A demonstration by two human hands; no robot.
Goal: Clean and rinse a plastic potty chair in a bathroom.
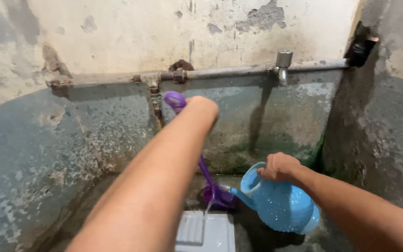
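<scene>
Below the left hand, brush; right hand grips jug.

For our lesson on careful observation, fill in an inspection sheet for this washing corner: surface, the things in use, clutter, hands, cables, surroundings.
Surface: wet, dark concrete floor with a white ridged squat pan at the bottom edge.
Things in use: blue plastic watering jug, tilted, spout toward the pan, a thin stream running from it; purple long-handled brush, head down by the pan.
Clutter: nothing seen.
Hands: left hand in a closed grip on the brush handle top; right hand in a closed grip on the jug handle.
Cables: nothing seen.
Surroundings: stained, peeling wall; rusty horizontal pipe with a metal tap; mossy lower wall.
</scene>
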